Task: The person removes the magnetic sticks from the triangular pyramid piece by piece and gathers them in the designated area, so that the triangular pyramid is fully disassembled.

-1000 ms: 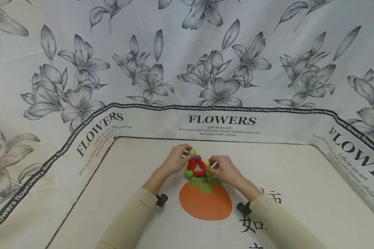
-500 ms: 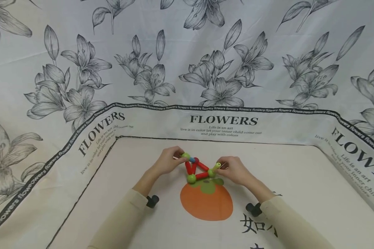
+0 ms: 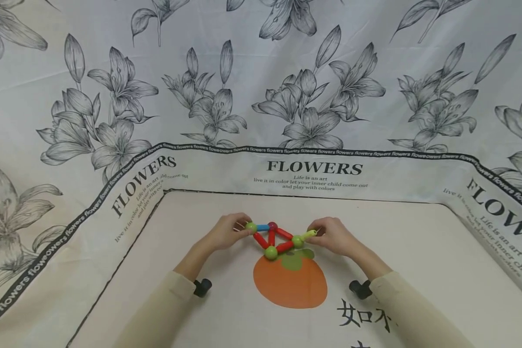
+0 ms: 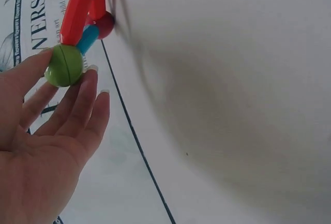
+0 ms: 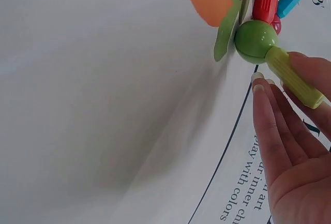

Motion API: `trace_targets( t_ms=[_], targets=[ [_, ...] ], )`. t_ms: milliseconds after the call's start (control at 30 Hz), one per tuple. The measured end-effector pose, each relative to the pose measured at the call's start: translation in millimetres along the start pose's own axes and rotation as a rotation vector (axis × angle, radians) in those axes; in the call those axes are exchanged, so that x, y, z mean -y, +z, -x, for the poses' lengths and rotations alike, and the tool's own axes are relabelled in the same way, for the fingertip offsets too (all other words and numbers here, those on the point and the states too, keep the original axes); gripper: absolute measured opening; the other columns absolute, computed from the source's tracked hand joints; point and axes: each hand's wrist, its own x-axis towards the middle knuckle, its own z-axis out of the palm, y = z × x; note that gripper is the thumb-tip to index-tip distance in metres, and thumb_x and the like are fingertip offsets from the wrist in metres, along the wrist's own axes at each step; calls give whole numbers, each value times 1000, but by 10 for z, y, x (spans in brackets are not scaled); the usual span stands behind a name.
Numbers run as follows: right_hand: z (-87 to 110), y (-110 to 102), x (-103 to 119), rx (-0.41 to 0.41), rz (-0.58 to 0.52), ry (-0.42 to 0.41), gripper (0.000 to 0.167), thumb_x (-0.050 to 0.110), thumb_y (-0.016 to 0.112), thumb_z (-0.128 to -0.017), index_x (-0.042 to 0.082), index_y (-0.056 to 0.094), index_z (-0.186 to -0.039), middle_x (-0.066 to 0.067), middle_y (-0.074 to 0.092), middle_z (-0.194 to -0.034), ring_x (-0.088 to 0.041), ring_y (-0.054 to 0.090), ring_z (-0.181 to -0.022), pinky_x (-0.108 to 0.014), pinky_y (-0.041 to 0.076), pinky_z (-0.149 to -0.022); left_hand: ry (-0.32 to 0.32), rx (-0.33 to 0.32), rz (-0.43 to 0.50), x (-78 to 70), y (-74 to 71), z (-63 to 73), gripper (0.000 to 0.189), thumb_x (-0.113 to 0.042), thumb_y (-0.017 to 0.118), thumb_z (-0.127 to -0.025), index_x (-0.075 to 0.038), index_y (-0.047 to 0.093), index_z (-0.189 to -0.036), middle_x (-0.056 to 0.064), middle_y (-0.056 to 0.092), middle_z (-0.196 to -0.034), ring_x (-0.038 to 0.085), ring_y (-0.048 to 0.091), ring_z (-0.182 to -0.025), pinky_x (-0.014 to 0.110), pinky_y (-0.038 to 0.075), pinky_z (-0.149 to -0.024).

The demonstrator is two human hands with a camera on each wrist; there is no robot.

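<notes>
Left sleeve [image 3: 156, 309], beige, reaching in from the near edge of the tabletop [image 3: 400, 229]; black device [image 3: 203, 288] at its cuff.

Left hand [image 3: 226, 233]: thumb and fingertips pinching the left green ball [image 3: 251, 227].

Ball-and-rod frame, one, near the tabletop's far edge, nearer the far left corner than the far right; whether it touches the surface cannot be told. Parts: left green ball, as above; blue rod [image 3: 262, 227] from it to a dark red ball [image 3: 272, 226]; near green ball [image 3: 271, 253], closest to the near edge; right green ball [image 3: 297, 241]; four red rods, the left one [image 3: 260, 240] joining left and near balls, the others closing a triangle between near, dark red and right balls.

Persimmon print [image 3: 290, 285], orange with green leaves, on the tabletop just nearside of the frame.

Yellow-green rod [image 3: 309, 235], one end on the right green ball.

Right hand [image 3: 334, 235]: thumb and forefinger pinching that rod's free end, other fingers extended.

Black characters [image 3: 350, 313], printed, nearside of the right hand.

Right sleeve [image 3: 417, 309], beige.
</notes>
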Motion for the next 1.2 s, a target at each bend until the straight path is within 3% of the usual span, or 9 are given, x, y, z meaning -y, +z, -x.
trace_targets(
  t_ms=[400,833,1200],
  targets=[
    [27,-56,-102,51,33,26,16,12,82,-85,6,78,-99,1,70,-86,-16,57,-77,-28,49,-69,-80,76,-49,55,-11,50,25,-17,75,-94,-11,66,-117,7,69,-114,24,66,-107,37,58,-87],
    [62,2,-194,77,41,68,17,5,78,-84,5,78,-101,-3,73,-94,-17,61,-84,-37,55,-79,-62,110,-79,130,35,20,23,-15,79,-91,-10,68,-111,3,67,-107,20,64,-98,34,57,-86],
    [49,3,-207,85,42,54,16,5,78,-84,4,78,-101,-3,73,-94,-17,62,-85,-38,55,-80,-75,103,-91,154,47,-2,24,-14,78,-91,-9,70,-113,3,67,-107,19,63,-99,35,56,-89]
  ],
)
